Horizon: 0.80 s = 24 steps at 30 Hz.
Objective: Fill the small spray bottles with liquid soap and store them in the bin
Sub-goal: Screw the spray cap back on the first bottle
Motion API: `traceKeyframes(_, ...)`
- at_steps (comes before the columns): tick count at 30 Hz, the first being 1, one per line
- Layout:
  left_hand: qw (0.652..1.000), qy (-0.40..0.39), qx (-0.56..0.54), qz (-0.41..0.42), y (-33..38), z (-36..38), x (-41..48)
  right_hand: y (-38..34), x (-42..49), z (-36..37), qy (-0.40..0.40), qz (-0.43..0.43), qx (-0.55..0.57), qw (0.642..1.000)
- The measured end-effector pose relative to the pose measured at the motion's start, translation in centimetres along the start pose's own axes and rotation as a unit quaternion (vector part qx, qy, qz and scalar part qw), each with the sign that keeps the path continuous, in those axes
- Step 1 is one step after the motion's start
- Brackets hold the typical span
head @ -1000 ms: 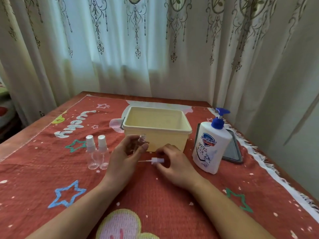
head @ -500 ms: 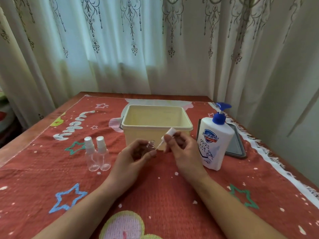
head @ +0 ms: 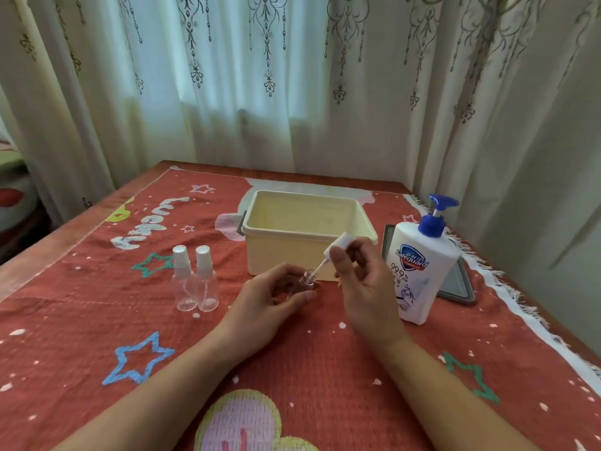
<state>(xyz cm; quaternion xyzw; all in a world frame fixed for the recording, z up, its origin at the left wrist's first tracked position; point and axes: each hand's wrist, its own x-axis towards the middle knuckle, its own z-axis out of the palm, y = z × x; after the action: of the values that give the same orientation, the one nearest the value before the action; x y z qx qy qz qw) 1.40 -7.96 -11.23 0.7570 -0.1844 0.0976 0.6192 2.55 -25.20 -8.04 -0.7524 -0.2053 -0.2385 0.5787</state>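
My left hand [head: 270, 304] grips a small clear spray bottle [head: 307, 278] upright on the red cloth, its neck uncapped. My right hand [head: 361, 281] pinches the white spray head [head: 338, 244], tilted, with its thin dip tube reaching down to the bottle's mouth. Two more capped clear spray bottles [head: 195, 279] stand side by side to the left. The cream bin [head: 305, 234] sits just behind my hands. A white soap pump bottle [head: 419, 268] with a blue pump stands to the right of my right hand.
A grey lid [head: 458, 281] lies flat behind the soap bottle near the cloth's fringed right edge. Patterned curtains hang close behind the table. The red cloth with stars covers the tabletop.
My right hand lifted the spray head off the cloth and brought it up over the bottle, its tube now at the bottle's mouth. My left hand kept holding the bottle.
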Motion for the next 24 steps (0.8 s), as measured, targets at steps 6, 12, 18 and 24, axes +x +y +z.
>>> traceKeyframes(6,1.000,0.009,0.015,0.019,-0.4,0.0,0.2,0.5,-0.4,0.6,-0.045,-0.017,-0.034,0.998)
traceKeyframes(12,1.000,0.003,0.008,0.020,-0.5,0.0,0.3,1.0,-0.4,0.5,-0.089,-0.004,-0.044,0.995)
traceKeyframes(18,0.999,0.007,0.035,0.025,-0.7,0.0,0.3,1.1,-0.3,0.4,-0.078,0.006,-0.072,0.994)
traceKeyframes(24,1.000,0.008,0.022,0.020,-0.6,0.1,0.3,1.2,-0.4,0.3,-0.112,0.023,-0.007,0.993)
